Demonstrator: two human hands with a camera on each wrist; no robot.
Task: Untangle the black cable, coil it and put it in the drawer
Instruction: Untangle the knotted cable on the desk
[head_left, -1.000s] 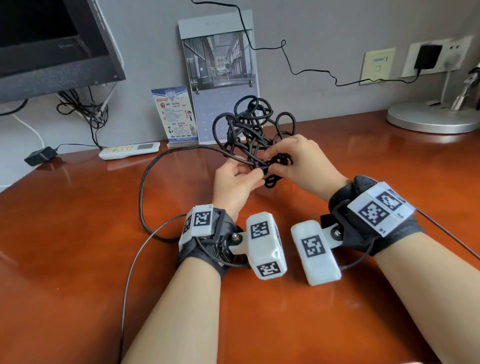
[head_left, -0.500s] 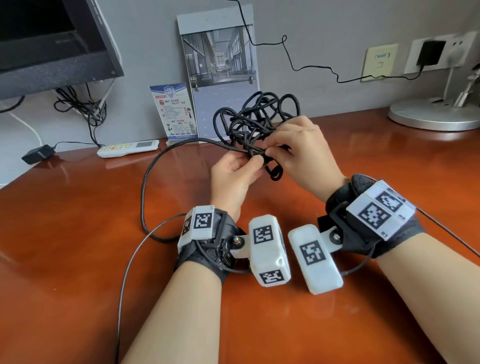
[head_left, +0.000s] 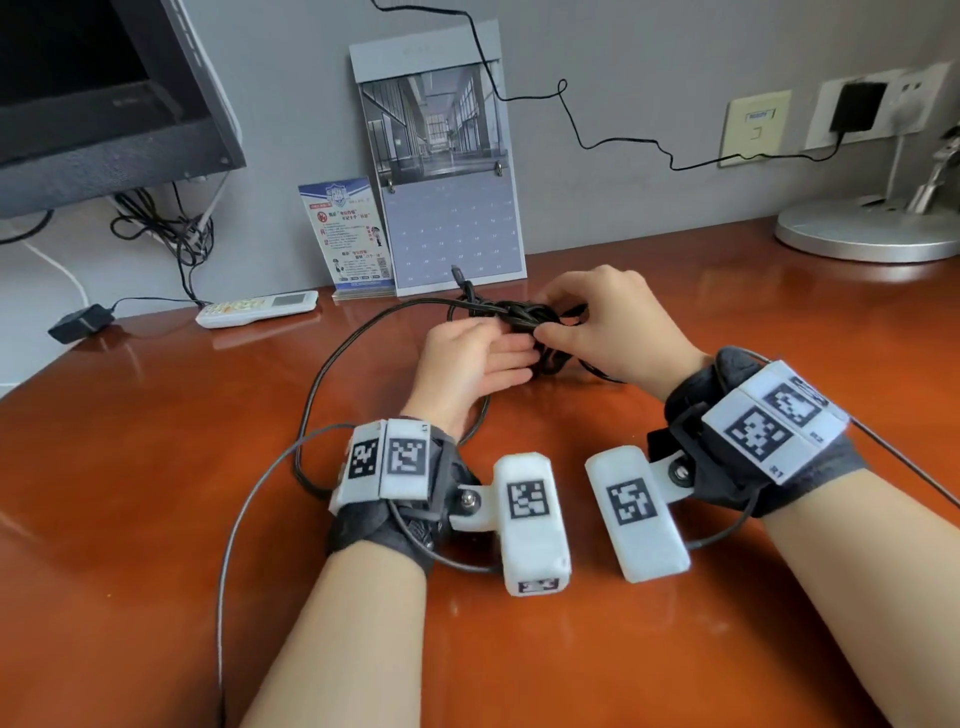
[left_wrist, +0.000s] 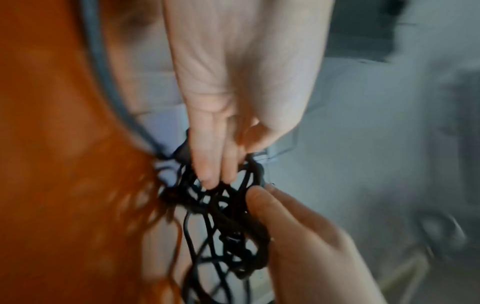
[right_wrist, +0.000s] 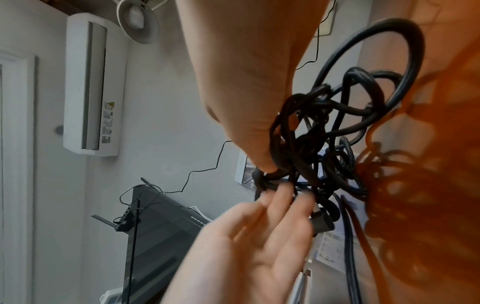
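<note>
The black cable is a tight tangle lying low on the orange-brown table, between my two hands. One long loop of it runs off to the left over the tabletop, and a plug end sticks up behind the knot. My right hand grips the tangle from the right, fingers curled over it. My left hand lies beside it with straight fingers touching the knot. In the right wrist view the knot hangs against my right hand's fingers. No drawer is in view.
A calendar and a blue card lean on the wall just behind the tangle. A white remote and a black adapter lie at the back left under a monitor. A lamp base stands back right.
The tangle, held up off the table before, has come down to the tabletop and looks flatter. My left hand has let go its pinch and its fingers have straightened.
</note>
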